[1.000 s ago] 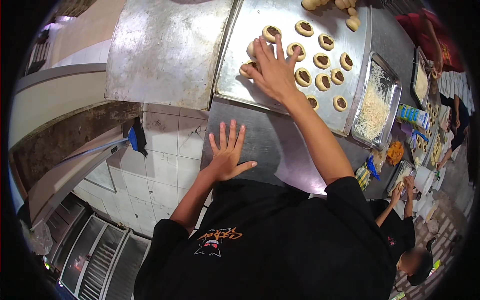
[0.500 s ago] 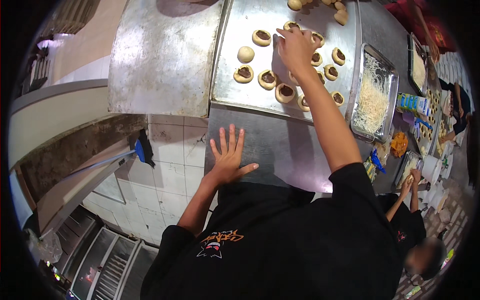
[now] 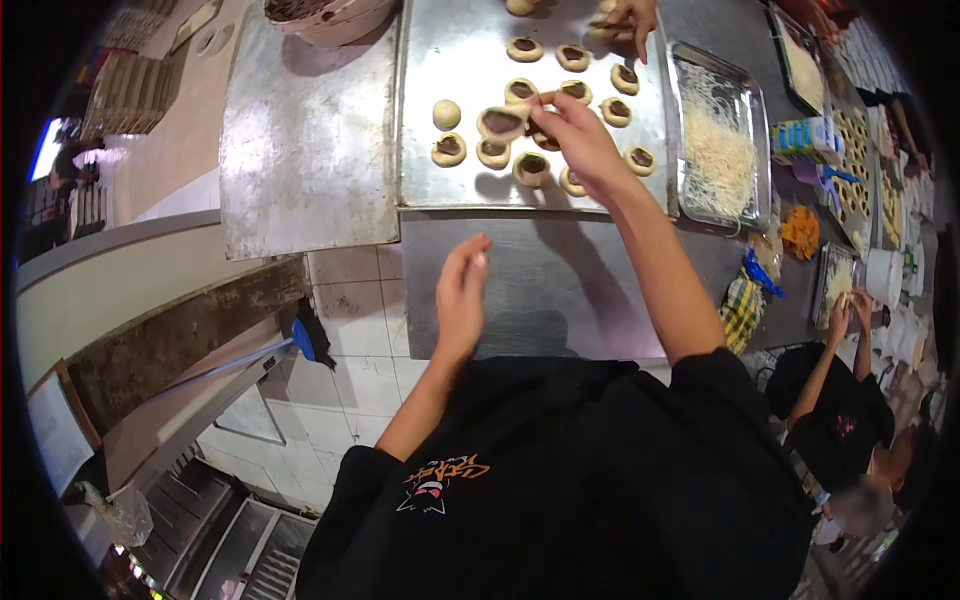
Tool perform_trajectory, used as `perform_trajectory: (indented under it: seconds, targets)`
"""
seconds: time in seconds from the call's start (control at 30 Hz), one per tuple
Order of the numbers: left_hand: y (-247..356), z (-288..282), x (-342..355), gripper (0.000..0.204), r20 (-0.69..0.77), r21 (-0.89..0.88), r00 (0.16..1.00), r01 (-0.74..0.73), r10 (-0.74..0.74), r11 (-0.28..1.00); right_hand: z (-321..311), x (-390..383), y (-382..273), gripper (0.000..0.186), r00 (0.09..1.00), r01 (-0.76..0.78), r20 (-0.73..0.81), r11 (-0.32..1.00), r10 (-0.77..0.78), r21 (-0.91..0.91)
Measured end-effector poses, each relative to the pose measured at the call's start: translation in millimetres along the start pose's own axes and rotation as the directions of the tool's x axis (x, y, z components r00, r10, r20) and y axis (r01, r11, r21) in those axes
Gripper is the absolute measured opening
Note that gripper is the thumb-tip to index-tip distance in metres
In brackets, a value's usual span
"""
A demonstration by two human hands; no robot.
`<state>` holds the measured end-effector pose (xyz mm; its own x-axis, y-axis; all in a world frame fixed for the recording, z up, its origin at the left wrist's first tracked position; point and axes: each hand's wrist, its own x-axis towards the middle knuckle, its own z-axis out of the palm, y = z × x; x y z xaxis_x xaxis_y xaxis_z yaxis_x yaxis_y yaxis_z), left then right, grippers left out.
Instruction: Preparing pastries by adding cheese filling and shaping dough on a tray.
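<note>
Over the metal tray (image 3: 420, 185), my right hand (image 3: 572, 135) pinches the edge of a dough round with dark filling (image 3: 503, 124), lifted above the others. Several filled dough rounds (image 3: 532, 169) lie on the tray below and around it. A plain dough ball (image 3: 446, 114) sits at the left, its top closed. My left hand (image 3: 462, 300) is raised above the steel table (image 3: 540, 300) in front of the tray, holding nothing, its fingers loosely bent and seen from the side.
Another person's hand (image 3: 632, 22) reaches over the tray's far right corner. A bowl of dark filling (image 3: 330, 22) stands far left on a metal sheet (image 3: 305, 150). To the right are a tray of pale shreds (image 3: 722, 150), a carton (image 3: 806, 138) and a co-worker (image 3: 840, 400).
My right hand has lifted a filled dough round and come nearer. My left hand has risen from the table, its fingers no longer spread. Another person's hand has appeared over the tray's far corner.
</note>
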<state>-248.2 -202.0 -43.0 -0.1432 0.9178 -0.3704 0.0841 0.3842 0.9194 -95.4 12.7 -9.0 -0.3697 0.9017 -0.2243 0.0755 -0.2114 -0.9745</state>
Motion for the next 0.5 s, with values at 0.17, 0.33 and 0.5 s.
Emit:
perform_trajectory:
  seconds: [0.17,0.33,0.5]
  targets:
    - [52,44,51,0.060,0.226,-0.863,0.950,0.298,-0.215,0.408,-24,-94,10,0.023,0.955,-0.290,0.057,0.873,0.292,0.392]
    - [36,96,65,0.061,0.380,-0.836,0.890,0.447,-0.253,0.317,-61,-138,36,0.025,0.989,0.038,-0.124,0.959,-0.076,-0.282]
    - [36,128,58,0.060,0.416,-0.811,0.859,0.499,-0.299,0.306,-166,-154,49,0.035,0.810,-0.141,-0.410,0.539,-0.420,-0.831]
